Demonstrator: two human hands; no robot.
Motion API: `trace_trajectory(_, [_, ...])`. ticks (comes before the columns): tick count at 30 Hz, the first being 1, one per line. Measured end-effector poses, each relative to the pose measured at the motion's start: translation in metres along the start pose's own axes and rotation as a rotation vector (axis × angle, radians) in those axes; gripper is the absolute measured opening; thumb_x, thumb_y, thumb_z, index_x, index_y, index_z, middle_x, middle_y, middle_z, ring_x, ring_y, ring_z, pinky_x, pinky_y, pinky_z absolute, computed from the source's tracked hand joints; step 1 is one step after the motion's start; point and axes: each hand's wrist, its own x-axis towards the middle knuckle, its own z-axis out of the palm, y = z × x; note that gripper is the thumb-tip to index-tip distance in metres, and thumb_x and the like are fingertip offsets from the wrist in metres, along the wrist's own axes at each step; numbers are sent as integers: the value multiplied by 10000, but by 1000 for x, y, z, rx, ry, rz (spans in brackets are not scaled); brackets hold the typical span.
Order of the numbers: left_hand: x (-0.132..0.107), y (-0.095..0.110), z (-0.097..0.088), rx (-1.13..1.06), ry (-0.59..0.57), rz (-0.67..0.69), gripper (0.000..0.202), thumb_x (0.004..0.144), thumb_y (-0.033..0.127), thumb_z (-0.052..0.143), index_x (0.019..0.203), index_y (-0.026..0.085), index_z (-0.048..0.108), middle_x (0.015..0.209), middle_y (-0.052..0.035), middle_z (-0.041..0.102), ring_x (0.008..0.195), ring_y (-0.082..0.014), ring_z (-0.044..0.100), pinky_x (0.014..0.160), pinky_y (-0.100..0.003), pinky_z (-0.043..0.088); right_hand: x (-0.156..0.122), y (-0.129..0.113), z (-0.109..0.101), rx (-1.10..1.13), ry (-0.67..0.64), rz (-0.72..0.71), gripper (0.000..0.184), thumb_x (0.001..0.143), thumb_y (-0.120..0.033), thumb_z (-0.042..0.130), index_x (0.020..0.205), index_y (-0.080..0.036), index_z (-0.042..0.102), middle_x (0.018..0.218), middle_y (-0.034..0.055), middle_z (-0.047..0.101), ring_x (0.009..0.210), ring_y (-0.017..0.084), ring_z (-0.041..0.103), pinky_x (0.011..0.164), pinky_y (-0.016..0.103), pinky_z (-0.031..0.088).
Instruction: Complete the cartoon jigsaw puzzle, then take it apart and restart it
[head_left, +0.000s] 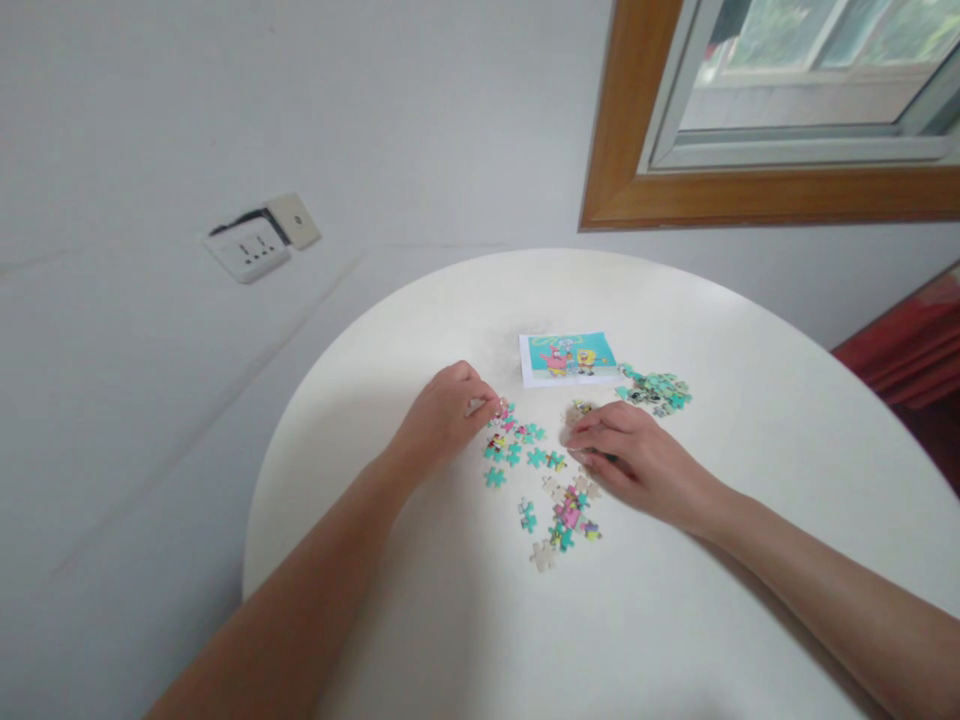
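On a round white table (pixel 675 620) lie several loose jigsaw pieces (pixel 532 455), mostly teal, some pink and some face down. My left hand (pixel 446 415) rests curled at their left edge, its fingertips pinched on a small piece. My right hand (pixel 634 455) lies on the table right of the pieces, fingers pressed together over something small and dark that I cannot make out. A cartoon reference picture (pixel 568 358) lies just beyond both hands. A joined cluster of teal pieces (pixel 656 390) sits to its right.
A white wall stands behind the table, with a socket plate (pixel 251 250) at the left. A wood-framed window (pixel 772 120) is at the upper right. Something red (pixel 911 340) stands past the table's right edge.
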Motion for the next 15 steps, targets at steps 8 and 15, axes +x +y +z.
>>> trace_trajectory(8, [-1,0,-5,9,32,-2,252,880,324,490,875,188,702,884,-53,567,839,-184,544,787,-314,430,0,0,1,4,9,3,267,868,-166,515,1080,-213,669,1068,94,666,973,219,604,847,410,495])
trace_trajectory(15, [-12,25,-9,-130,-283,297,141,850,273,570,930,209,666,921,-40,600,922,-186,551,864,-301,411,2,-2,-5,25,11,-14,323,860,-120,492,1123,-217,651,1058,100,664,976,212,602,844,395,505])
